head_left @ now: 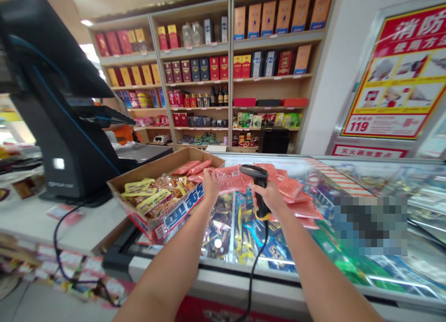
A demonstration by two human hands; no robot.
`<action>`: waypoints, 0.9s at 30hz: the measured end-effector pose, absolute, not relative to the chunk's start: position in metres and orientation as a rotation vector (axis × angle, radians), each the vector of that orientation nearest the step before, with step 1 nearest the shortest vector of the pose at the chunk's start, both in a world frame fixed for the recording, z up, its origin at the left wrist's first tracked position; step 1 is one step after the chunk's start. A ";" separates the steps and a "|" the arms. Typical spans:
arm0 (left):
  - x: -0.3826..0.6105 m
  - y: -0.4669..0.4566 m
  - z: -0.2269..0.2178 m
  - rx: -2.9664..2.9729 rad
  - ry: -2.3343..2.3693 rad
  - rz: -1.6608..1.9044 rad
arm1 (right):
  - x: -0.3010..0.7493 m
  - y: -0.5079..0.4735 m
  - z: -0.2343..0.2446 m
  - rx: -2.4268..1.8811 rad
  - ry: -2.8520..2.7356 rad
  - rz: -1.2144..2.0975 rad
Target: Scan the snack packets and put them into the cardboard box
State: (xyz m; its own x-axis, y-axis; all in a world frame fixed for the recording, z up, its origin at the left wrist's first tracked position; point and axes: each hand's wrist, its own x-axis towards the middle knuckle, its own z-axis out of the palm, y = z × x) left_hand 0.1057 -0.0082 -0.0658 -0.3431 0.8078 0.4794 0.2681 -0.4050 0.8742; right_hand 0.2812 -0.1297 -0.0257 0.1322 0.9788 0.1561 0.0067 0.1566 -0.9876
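My left hand (210, 186) grips the end of a pink-red plastic packet (230, 178), which shows a white label near its top. In my right hand (266, 194) is a black barcode scanner (256, 173) with a yellow trim at the base of its handle; its head is close to the packet's right end. A pile of similar pink packets (296, 196) lies on the glass freezer top to the right of the scanner. Left of my left hand stands an open cardboard box (167, 217) holding yellow-labelled snack bags (149, 196) and several pink packets (195, 167).
Under the glass of the chest freezer (223, 271) lie colourful packs. A black checkout terminal (62, 127) stands at the left. The scanner's cable (256, 271) hangs over the freezer's front edge. Shelves (198, 82) of boxed bottles line the back wall. A blurred patch (371, 226) covers something right.
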 end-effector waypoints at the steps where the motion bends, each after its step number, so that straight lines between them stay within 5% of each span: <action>1: 0.105 -0.009 -0.065 1.482 1.408 1.805 | 0.282 -0.130 -0.025 -1.156 -1.195 1.001; 27: 0.115 -0.014 -0.061 1.270 1.314 1.902 | 0.274 -0.123 -0.034 -1.148 -1.254 1.091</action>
State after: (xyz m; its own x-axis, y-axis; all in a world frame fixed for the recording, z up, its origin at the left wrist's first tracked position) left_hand 0.1145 -0.0141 -0.0614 -0.4407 0.7980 0.4111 0.1017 -0.4106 0.9061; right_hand 0.2743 -0.1232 -0.0341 0.0288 0.9924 0.1193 0.0193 0.1188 -0.9927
